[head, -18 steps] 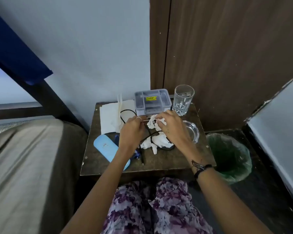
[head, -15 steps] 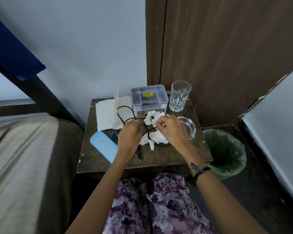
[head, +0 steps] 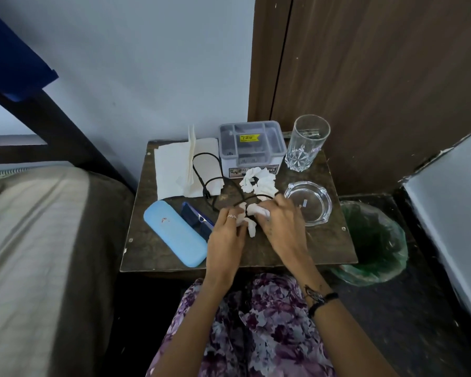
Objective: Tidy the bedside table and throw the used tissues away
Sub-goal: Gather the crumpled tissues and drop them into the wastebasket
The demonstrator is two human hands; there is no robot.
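Observation:
On the dark wooden bedside table [head: 329, 248] a crumpled white tissue [head: 249, 227] lies near the middle, tangled with a black cable [head: 201, 180]. My left hand [head: 225, 240] pinches its left side. My right hand [head: 282, 229] closes over its right part. A second crumpled tissue [head: 260, 180] lies free just beyond my fingers, in front of the grey plastic box [head: 252, 148]. A bin with a green liner [head: 375, 240] stands on the floor to the right of the table.
Flat white napkins [head: 174, 170] lie at the back left. A light blue glasses case [head: 174, 236] and blue glasses [head: 196, 220] sit at the left. A drinking glass [head: 306, 144] and a glass ashtray [head: 309, 202] stand at the right. A bed [head: 38, 240] borders the left.
Both hands have drawn back from the tissue by the grey box to the nearer tissue, which they now grip. The far tissue lies uncovered.

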